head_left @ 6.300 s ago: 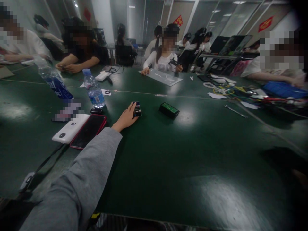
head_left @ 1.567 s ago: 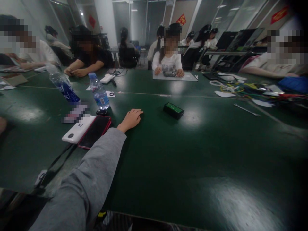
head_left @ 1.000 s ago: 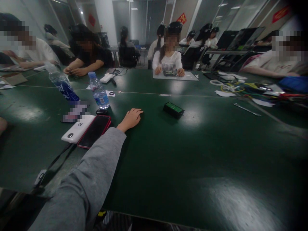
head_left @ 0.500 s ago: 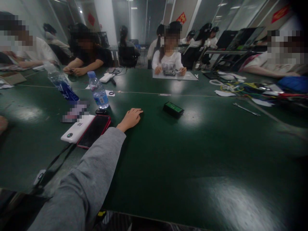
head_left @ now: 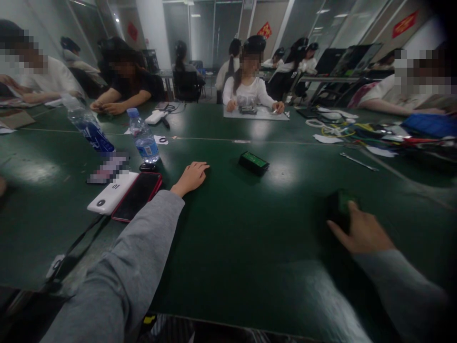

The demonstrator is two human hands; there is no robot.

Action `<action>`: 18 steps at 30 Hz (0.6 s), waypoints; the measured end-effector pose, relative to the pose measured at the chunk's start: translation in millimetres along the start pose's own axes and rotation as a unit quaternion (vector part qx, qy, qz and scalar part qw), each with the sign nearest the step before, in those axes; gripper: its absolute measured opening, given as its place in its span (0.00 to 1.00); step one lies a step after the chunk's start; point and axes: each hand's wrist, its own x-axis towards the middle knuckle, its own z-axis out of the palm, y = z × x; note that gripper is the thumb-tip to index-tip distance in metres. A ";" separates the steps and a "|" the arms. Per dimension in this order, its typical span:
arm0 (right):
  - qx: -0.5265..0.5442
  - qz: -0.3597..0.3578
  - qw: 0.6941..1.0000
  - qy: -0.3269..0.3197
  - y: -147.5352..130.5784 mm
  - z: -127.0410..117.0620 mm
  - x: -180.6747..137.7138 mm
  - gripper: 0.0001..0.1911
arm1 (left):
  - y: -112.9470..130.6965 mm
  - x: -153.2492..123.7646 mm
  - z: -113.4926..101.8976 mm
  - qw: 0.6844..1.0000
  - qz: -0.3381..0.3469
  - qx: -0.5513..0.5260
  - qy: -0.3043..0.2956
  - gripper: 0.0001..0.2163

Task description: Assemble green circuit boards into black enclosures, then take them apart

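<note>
Your right hand (head_left: 364, 233) grips a blurred green-topped box (head_left: 338, 206), apparently not yet set down, closer to the table's (head_left: 250, 247) near edge than the black box (head_left: 253, 163) already lying there, while your left hand (head_left: 192, 177) rests palm-down, grasping nothing visible

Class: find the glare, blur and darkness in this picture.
Head view: glare on the table near its front edge and right of the far box; the right hand and held box blurred, the left hand sharper; top right corner dark.
</note>
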 end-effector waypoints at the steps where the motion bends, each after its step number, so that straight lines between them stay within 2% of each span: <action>1: -0.044 -0.072 0.995 -0.050 -13.9 20.8 -6.4 0.50 | 0.2 0.0 -0.4 1.000 0.000 0.000 -0.001 0.20; 3: -0.088 -0.171 0.975 -0.109 -55.3 63.1 -22.1 0.45 | 1.3 -0.2 -1.6 1.000 0.000 0.004 -0.003 0.20; 5: -0.116 -0.235 0.949 -0.178 -105.3 99.6 -36.0 0.39 | 2.9 -0.4 -2.6 1.000 -0.001 0.010 -0.003 0.20; 8: -0.131 -0.308 0.915 -0.225 -170.3 139.2 -42.1 0.35 | 4.2 -0.3 -2.1 1.000 -0.001 0.014 0.002 0.20; 10: -0.127 -0.341 0.900 -0.238 -197.1 158.8 -35.1 0.33 | 4.1 0.1 -1.0 1.000 -0.001 0.014 0.007 0.20; 13: -0.116 -0.347 0.901 -0.233 -213.2 181.8 -17.8 0.32 | 3.9 0.4 -0.4 1.000 -0.007 0.013 0.010 0.21; 18: -0.096 -0.324 0.916 -0.217 -210.2 197.0 -4.6 0.32 | 5.3 -0.1 -2.6 1.000 0.000 0.012 0.015 0.20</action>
